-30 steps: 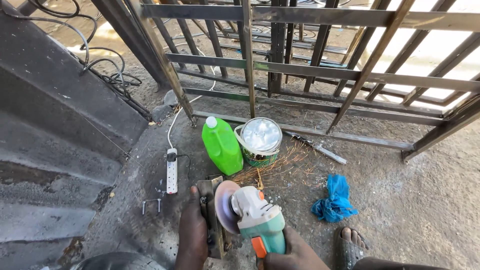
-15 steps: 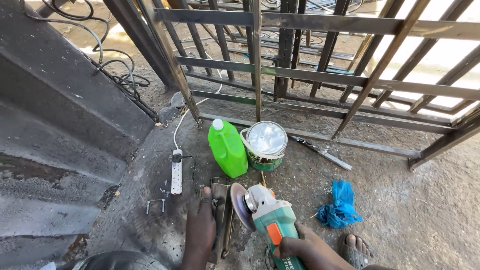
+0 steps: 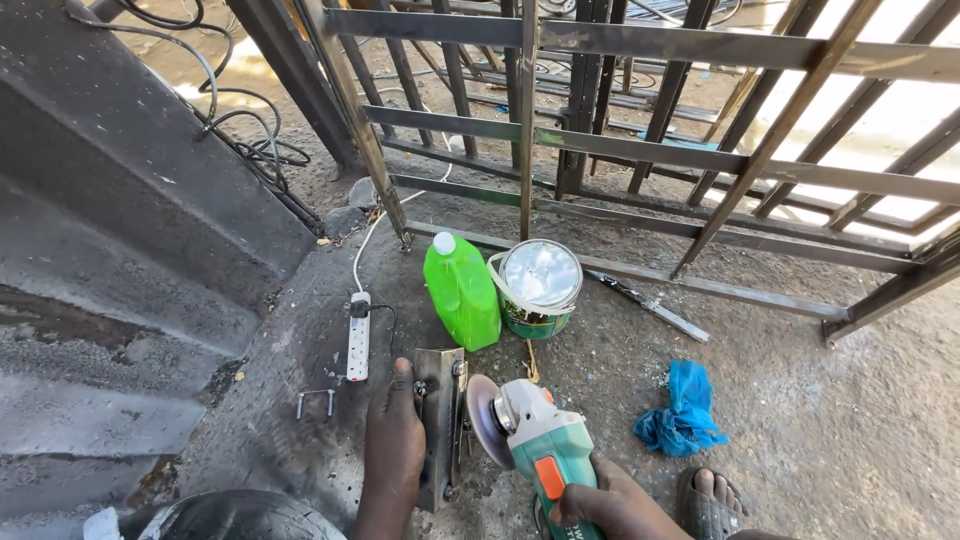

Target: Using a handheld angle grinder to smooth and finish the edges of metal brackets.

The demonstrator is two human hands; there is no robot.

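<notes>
- The angle grinder (image 3: 535,440) lies with its long axis running from the lower right up toward the upper left; its disc (image 3: 482,420) faces left toward the metal piece, and its teal body with the orange switch leads back to the grip
- The right hand (image 3: 612,505) is closed around the rear of the grinder's body, fingers wrapped over it
- The left hand (image 3: 395,445) lies flat, fingers extended and pressed along the left side of the steel angle piece (image 3: 438,420), which stands lengthwise away from the person, near end low in the view, far end toward the green jug
- The disc sits just beside the right edge of that piece; I cannot tell whether they touch
- The ground is rough, dusty concrete outdoors, with a dark sloping ramp on the left and a welded steel gate frame (image 3: 640,150) across the back
- One green plastic jug (image 3: 462,292) with white cap, one paint tin (image 3: 538,287) touching it, one white power strip (image 3: 358,335), one blue rag (image 3: 683,410), one small U-bolt (image 3: 314,400), one sandalled foot (image 3: 708,498)
</notes>
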